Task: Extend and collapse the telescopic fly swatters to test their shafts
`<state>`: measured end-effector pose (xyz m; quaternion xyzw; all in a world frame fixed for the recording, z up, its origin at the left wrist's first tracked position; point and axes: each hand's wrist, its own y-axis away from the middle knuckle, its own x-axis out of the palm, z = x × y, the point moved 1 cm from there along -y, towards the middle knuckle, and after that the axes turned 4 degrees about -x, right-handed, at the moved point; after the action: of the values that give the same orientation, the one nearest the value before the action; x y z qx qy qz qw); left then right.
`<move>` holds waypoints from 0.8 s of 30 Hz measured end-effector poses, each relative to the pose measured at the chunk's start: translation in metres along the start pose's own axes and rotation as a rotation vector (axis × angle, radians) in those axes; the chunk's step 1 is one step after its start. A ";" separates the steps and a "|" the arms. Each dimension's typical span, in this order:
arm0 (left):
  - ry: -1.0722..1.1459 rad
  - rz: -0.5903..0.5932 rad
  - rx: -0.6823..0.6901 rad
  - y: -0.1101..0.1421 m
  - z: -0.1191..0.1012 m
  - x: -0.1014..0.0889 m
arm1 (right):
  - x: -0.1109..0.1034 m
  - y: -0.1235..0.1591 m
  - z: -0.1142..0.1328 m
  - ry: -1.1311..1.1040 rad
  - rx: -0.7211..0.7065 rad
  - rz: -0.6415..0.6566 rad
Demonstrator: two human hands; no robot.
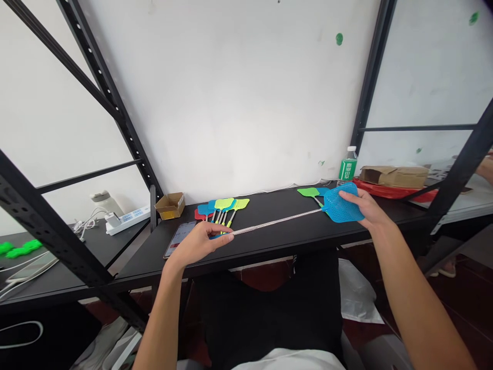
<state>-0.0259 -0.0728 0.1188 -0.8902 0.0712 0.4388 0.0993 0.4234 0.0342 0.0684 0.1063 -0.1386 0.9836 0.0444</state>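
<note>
Gripping the blue handle end, our left hand [206,240] has a phone [180,239] just beside it and fanned swatters [223,206] beyond; the blue fly swatter [342,203] stretches rightward from it to our right hand [365,206], which pinches the mesh head.

decent gap on the black desktop [275,203] between the swatter bunch [227,204] and green swatter [308,192] | heads up, blue swatter [342,206] stretches across in front | left's kinda crowded: phone [180,237], small open box [170,208], slanted post [129,128] | bottle [347,168] and right post [372,77] block back right
</note>
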 end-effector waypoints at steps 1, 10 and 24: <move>0.002 0.011 0.001 0.000 0.000 0.000 | -0.001 0.000 0.000 0.013 -0.007 0.000; -0.006 0.150 0.028 0.001 -0.005 0.008 | 0.030 0.003 -0.006 0.053 0.018 0.120; -0.029 0.117 0.081 -0.002 -0.007 0.010 | 0.072 0.021 0.010 0.793 -0.468 0.125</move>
<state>-0.0142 -0.0730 0.1147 -0.8733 0.1394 0.4534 0.1107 0.3530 0.0158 0.0882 -0.2994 -0.3354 0.8914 0.0574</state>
